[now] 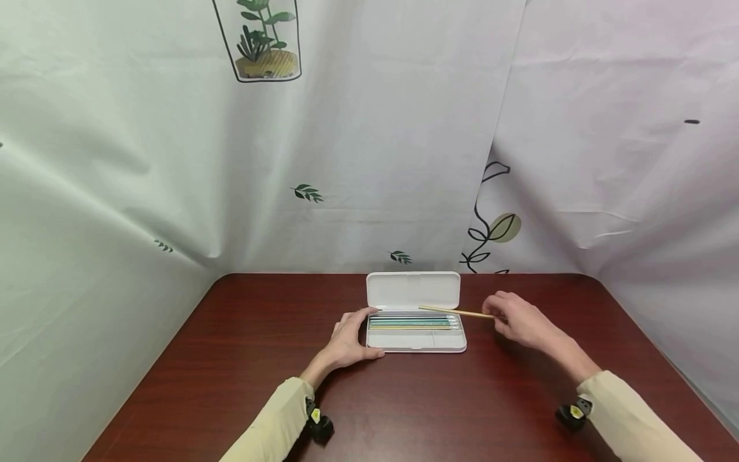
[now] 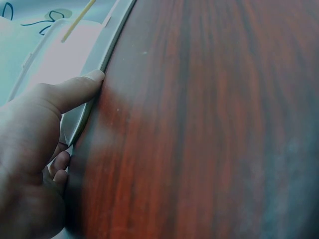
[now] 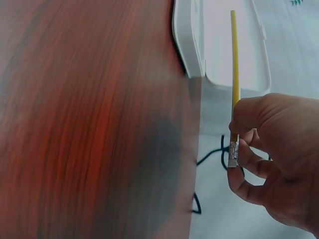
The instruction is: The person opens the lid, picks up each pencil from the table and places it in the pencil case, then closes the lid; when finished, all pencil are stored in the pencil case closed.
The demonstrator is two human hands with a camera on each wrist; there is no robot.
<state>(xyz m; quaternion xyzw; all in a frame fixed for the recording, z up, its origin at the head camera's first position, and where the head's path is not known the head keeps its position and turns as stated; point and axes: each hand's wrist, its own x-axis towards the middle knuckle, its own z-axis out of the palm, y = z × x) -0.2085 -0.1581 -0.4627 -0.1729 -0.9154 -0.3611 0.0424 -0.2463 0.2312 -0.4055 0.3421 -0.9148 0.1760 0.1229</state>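
Observation:
A white pencil case [image 1: 416,341] lies on the table with its lid [image 1: 413,290] raised at the back. Inside it, several pencils [image 1: 412,322] in dark, green and yellow tones lie side by side. My left hand [image 1: 346,340] holds the case at its left end, thumb along the front edge and fingers toward the back corner. In the left wrist view the thumb [image 2: 75,93] touches the rim. My right hand [image 1: 522,319] pinches a yellow pencil [image 3: 235,59] near its printed end, to the right of the case. The pencil's far end reaches over the case in front of the lid.
The dark red wooden table [image 1: 260,398] stretches around the case on all sides. Behind it hangs a pale, leaf-printed curtain [image 1: 369,160], which continues along the left and right. A small black device is strapped to each wrist.

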